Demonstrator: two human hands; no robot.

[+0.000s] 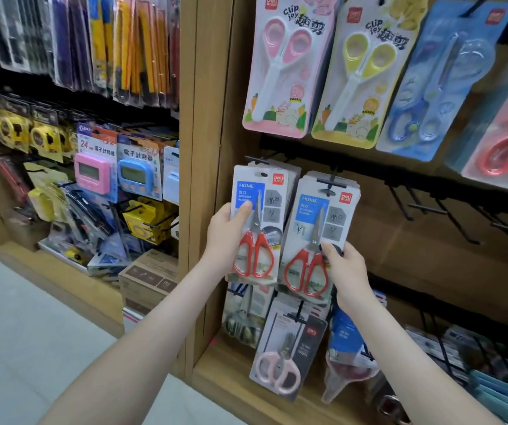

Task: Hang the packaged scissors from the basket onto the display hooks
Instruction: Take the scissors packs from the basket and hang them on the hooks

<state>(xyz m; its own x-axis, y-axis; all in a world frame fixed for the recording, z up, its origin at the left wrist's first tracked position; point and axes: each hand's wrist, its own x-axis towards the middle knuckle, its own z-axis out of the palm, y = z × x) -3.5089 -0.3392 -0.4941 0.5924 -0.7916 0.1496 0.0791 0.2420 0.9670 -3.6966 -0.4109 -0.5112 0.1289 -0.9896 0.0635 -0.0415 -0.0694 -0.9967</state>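
Left hand [226, 228]: I saw it clamped on the left edge of the left pack [272, 191], thumb laid across the blue label, fingers hidden behind the card.
Right hand [349, 271]: it gripped the lower right corner of the right pack [314, 210], thumb on the front just beside the red handle, fingers tucked behind.
Left pack: red-handled scissors, blades up, held upright against a stack of like cards at the far left of the middle row. Its top sat just under the left hook [256, 161], and I could not tell whether the hook passed through the hole.
Right pack: the same red scissors, top leaning a little to the right, just beside the left pack. The right hook [328, 181] showed in front of its top edge, with a stack of cards behind.
Bare hooks [415, 207]: a run of black ones stood to the right on the same rail.
Top row: a pink pack [280, 65], a yellow pack [360, 72] and a blue pack [439, 81] hung side by side.
Bottom row: a pale pack [286, 354] of pink scissors hung tilted below the right pack.
Frame [210, 118]: a wooden upright stood just left of the left pack.
Next bay: a pink timer [92, 174] and a blue timer [136, 176] hung side by side, left of the frame.
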